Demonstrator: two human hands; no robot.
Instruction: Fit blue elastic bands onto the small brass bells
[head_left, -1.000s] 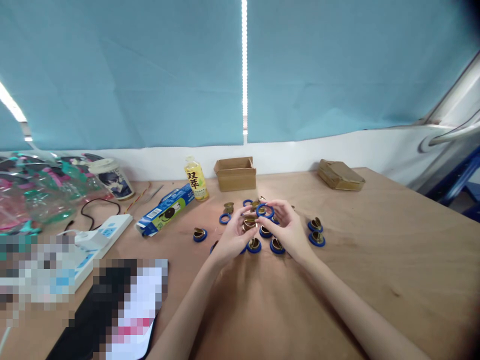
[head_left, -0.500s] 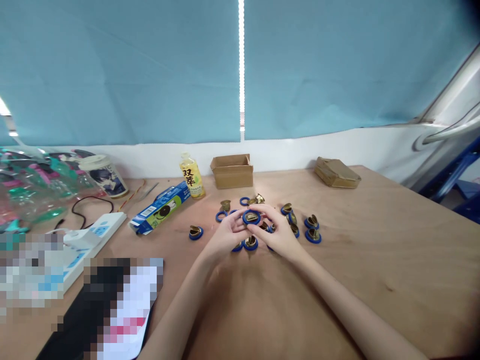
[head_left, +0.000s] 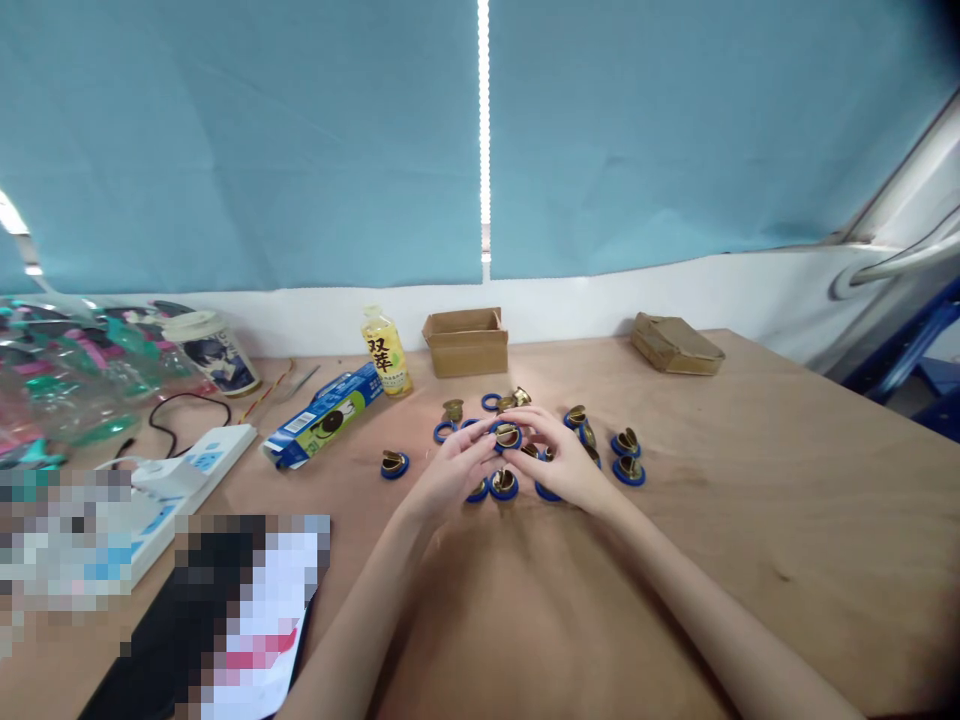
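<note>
Between both hands, above the table, is a round brass-coloured piece with a blue ring around it. My left hand grips its left side, thumb near the rim. From the right, my right hand pinches the same piece. Similar blue-ringed brass pieces lie around and below the hands, among them one at the left, one just below and one at the right. A bare blue ring and a loose brass part rest behind my left hand. The hands partly cover several pieces.
An open cardboard box, a yellow-labelled bottle and a blue carton stand or lie behind. A closed brown package is back right. At left are a power strip, a cup and plastic bottles.
The held piece has tilted, and its brass part now stands up more from the ring. My left thumb has moved up to the piece's left edge.
</note>
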